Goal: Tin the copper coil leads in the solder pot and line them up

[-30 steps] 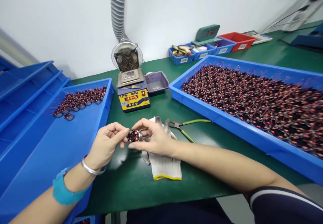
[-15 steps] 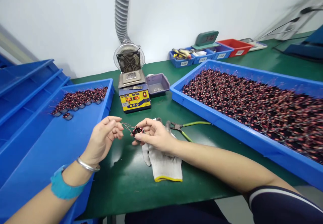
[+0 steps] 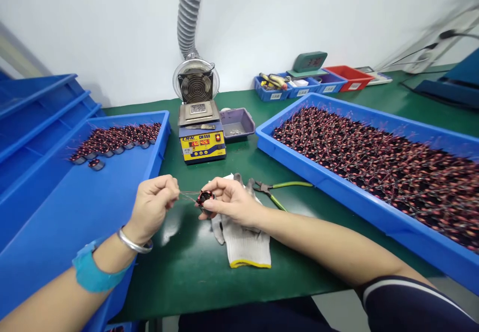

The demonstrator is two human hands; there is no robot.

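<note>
My right hand [image 3: 236,203] grips a small motor stator [image 3: 205,198], a dark ring wound with reddish copper wire, between thumb and fingers. Thin wire leads [image 3: 188,193] stretch leftward from it. Their far ends run into the closed fingertips of my left hand [image 3: 154,201], which pinches them. Below my right hand a white work glove [image 3: 247,247] with a yellow hem lies on the green table [image 3: 194,277]. Green-handled cutting pliers [image 3: 266,188] rest just beyond that hand.
A solder pot [image 3: 202,145] with lit digits stands ahead under a fan and grey hose. Beside it is a purple tray [image 3: 251,122]. The left blue tray [image 3: 108,197] holds rows of stators; the right blue tray [image 3: 329,172] is densely filled. Small bins [image 3: 275,95] line the back.
My left hand's fingers have closed on the wire leads, which now run straighter toward it. My right hand still holds the stator. The view has shifted slightly.
</note>
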